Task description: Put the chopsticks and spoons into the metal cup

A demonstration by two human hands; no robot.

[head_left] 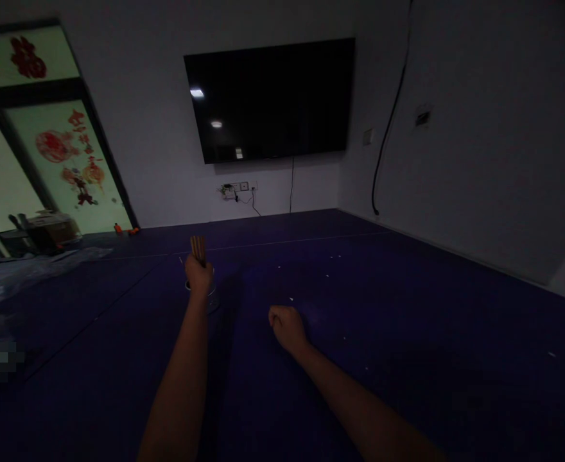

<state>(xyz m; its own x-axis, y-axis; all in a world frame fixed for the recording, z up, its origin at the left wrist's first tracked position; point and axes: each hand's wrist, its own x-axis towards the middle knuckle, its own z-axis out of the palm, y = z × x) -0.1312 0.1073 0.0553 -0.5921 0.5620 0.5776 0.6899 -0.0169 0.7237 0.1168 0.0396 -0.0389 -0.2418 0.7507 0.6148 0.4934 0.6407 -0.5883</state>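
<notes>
My left hand (199, 276) is closed around a bundle of thin yellow-brown sticks (198, 249), whose upper ends stick up out of the fist. Their lower ends are hidden by the hand. Just behind and below that hand stands a round container (213, 299) with a pale rim, partly covered by my wrist; whether the sticks touch it, I cannot tell. My right hand (287, 326) is curled into a fist low over the dark blue floor covering (263, 398), with nothing showing from it. Small white bits (291, 299) lie just beyond it.
A large dark television (273, 102) hangs on the far wall above sockets with cables (237, 189). A black cable (388, 128) runs down the right wall. Crumpled clear plastic (36, 269) and a cardboard box (54, 231) lie at left, near small orange items (126, 229) and a glass door (61, 154).
</notes>
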